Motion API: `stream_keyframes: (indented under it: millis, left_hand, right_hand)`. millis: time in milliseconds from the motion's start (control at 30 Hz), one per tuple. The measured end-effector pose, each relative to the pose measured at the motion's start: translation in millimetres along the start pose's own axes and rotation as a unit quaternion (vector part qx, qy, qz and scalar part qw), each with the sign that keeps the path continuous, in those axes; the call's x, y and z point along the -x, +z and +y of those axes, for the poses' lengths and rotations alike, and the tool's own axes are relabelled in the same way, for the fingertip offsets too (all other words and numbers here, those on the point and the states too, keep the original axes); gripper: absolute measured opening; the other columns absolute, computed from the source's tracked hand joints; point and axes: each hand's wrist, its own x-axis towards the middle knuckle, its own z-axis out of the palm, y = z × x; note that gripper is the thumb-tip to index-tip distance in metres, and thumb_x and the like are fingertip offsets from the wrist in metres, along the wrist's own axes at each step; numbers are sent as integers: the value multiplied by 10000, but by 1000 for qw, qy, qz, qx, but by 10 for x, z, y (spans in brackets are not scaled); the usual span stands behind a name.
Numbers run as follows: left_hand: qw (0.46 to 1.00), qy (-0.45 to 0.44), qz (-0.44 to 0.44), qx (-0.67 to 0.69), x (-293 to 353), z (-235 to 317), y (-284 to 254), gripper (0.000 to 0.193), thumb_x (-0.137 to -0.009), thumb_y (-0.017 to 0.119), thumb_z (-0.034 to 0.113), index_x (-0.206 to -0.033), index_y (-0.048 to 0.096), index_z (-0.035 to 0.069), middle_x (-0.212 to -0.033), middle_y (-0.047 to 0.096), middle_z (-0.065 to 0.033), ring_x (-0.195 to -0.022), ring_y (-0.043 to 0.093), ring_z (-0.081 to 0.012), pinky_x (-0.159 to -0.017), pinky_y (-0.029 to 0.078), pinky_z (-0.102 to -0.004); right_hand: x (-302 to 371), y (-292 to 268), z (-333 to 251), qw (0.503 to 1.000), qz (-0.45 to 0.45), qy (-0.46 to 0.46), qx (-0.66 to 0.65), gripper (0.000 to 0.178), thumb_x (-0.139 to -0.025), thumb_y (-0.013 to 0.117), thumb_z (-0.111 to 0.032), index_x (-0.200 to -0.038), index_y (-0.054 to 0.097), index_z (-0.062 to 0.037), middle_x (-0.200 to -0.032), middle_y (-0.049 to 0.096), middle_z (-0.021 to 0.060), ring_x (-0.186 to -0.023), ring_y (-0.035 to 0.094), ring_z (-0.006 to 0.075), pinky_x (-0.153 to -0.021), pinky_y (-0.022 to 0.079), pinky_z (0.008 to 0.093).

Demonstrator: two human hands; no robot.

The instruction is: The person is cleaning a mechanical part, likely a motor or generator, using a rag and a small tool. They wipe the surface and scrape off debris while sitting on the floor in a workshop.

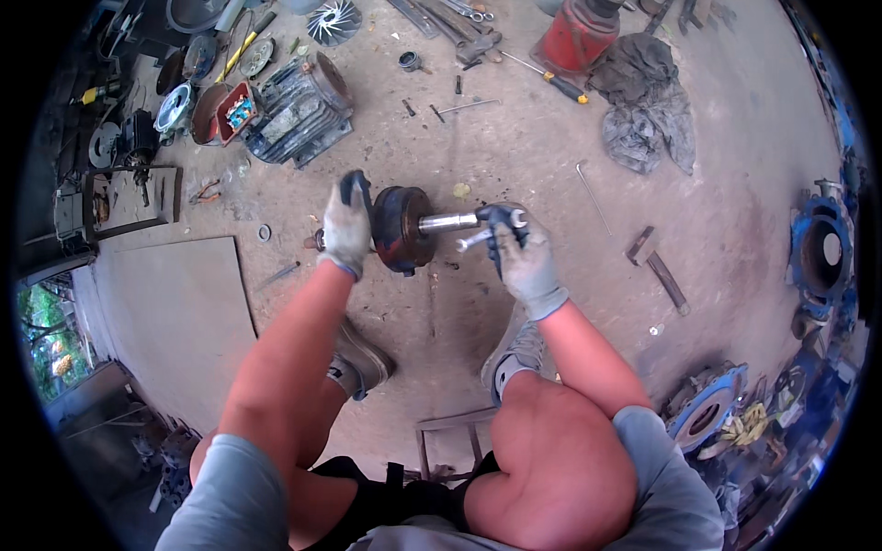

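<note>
Two gloved hands work at one dark drum (402, 230) on one bright metal shaft (450, 222), resting low above a workshop floor in the view from the head. The left hand (347, 234) lies over the shaft just left of the drum; how tightly its fingers close cannot be told. The right hand (528, 262), right of the drum at the shaft's far end, is curled around one wrench (475, 241).

Two hammers lie out: one hammer (666, 282) well to the right of the drum, the other hammer (478, 48) well beyond it. One yellow-and-black screwdriver (568, 89), one red jack (577, 41) and a crumpled dark cloth (648, 115) sit beyond the drum to its right; one hooked rod (593, 197) lies to its right, one pair of pliers (208, 191) and one small ring (265, 233) to its left.

The floor (735, 211) is dusty, brownish and stained, with one flat board (175, 275) left of the drum and, farther left, an opening (50, 331) onto greenery.

One finned motor housing (299, 110) stands beyond the drum to its left, beside a red tray (225, 129) of small colored pieces. Two blue round castings (813, 253) (703, 418) line the far right of the drum. The left hand hides part of the shaft; two shoes (363, 356) (516, 349) flank the ground on the drum's near side.
</note>
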Motion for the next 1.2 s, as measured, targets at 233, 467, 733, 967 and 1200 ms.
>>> stream_keyframes:
  millis: [233,467,733,967,1200]
  left_hand:
    - [989,70,80,-108,442,-64,410,392,-1131,498,292,-1426,574,44,-1259,709,-268,-1171,656,-495,-1032,507,-535]
    - [981,10,26,-191,405,103,329,409,-1145,402,325,-1387,585,51,-1273,701,-247,-1225,652,-468,-1202,349,-564]
    - [974,44,23,-220,379,16,342,327,-1130,455,246,-1350,617,65,-1277,671,-249,-1142,641,-505,-1018,495,-580]
    - [974,-5,-18,-227,361,40,303,392,-1136,403,284,-1374,606,48,-1327,646,-240,-1232,642,-447,-1196,348,-557]
    - [980,21,-2,-195,387,157,315,364,-1139,409,271,-1322,626,44,-1303,650,-241,-1210,636,-463,-1164,379,-555]
  right_hand:
    - [-283,502,132,967,-67,-70,238,228,-998,735,-257,-1094,750,-51,-953,772,194,-895,750,407,-797,589,479]
    - [-689,786,67,903,-147,-74,397,406,-991,692,-377,-1074,756,15,-1009,768,274,-986,741,455,-885,589,522]
    - [-930,965,173,876,-198,-73,434,430,-973,670,-378,-1066,768,30,-1034,770,285,-1000,747,457,-911,591,527]
    - [-562,1046,84,892,-162,-136,399,345,-968,716,-339,-1107,732,-23,-980,756,238,-904,748,433,-835,599,525]
    - [385,593,772,870,-243,-218,369,357,-898,758,-184,-1248,696,-148,-1124,687,167,-980,711,369,-859,583,500]
